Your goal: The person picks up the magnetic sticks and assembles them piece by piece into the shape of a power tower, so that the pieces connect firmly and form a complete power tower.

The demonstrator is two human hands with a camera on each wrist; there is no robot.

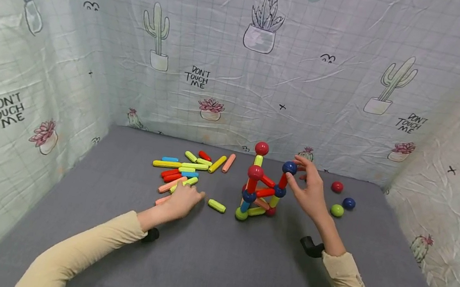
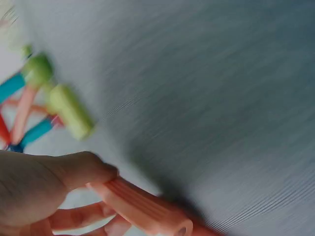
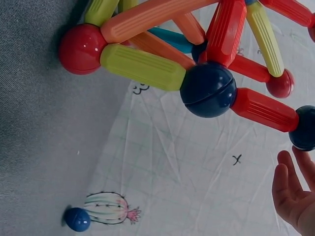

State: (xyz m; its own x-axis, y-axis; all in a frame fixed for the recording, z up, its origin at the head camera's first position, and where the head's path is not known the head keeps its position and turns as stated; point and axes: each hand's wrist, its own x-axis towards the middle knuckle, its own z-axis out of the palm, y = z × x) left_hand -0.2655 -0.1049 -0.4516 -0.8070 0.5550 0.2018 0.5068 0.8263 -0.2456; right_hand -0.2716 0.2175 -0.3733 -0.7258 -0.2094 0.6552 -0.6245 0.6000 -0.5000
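Observation:
My left hand (image 1: 180, 201) is low over the left pile of sticks. In the left wrist view its thumb and fingers pinch a salmon-coloured ridged stick (image 2: 138, 204); in the head view the hand hides most of that grip. My right hand (image 1: 310, 191) holds a dark blue ball (image 1: 289, 168) between thumb and fingertips. That ball sits atop an upright red stick (image 1: 283, 180) at the right side of a stick-and-ball structure (image 1: 265, 192). A red ball (image 1: 262, 148) tops the structure's back post, another red ball (image 1: 255, 172) a front one.
Several loose sticks (image 1: 217, 164) in yellow, red, blue and salmon lie at the left. One short yellow-green stick (image 1: 216, 205) lies between pile and structure. To the right are a red ball (image 1: 337, 186), a blue ball (image 1: 349, 203) and a green ball (image 1: 337, 210). Printed cloth (image 1: 265, 94) encloses the back.

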